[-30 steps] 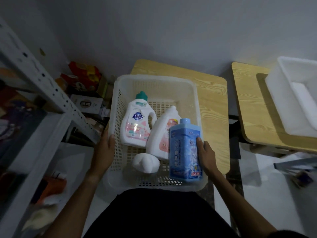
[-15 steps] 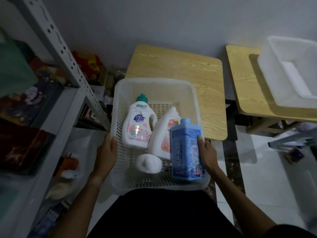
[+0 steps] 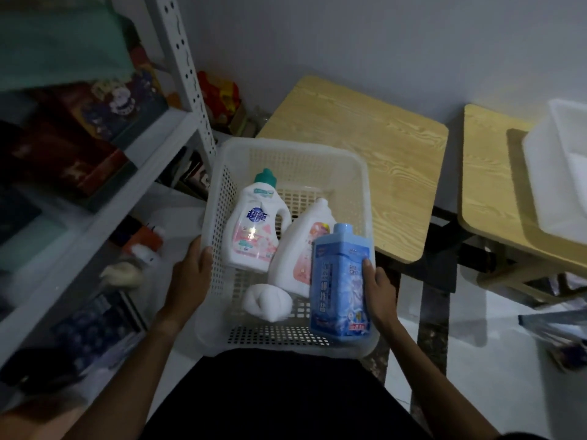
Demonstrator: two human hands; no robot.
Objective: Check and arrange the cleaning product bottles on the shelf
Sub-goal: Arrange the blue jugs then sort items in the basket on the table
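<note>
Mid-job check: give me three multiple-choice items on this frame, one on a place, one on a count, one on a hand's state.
1. Where does the blue bottle stand in the white basket?
A. far left corner
B. near right corner
C. centre

2. How many bottles are in the basket?
A. three
B. two
C. five

3. What does the left hand do?
A. hangs idle
B. lifts a bottle
C. grips the basket's left rim

Key: 1 B, it stands against the right hand; 2 A, two white, one blue; 3 C, thumb over the rim.
</note>
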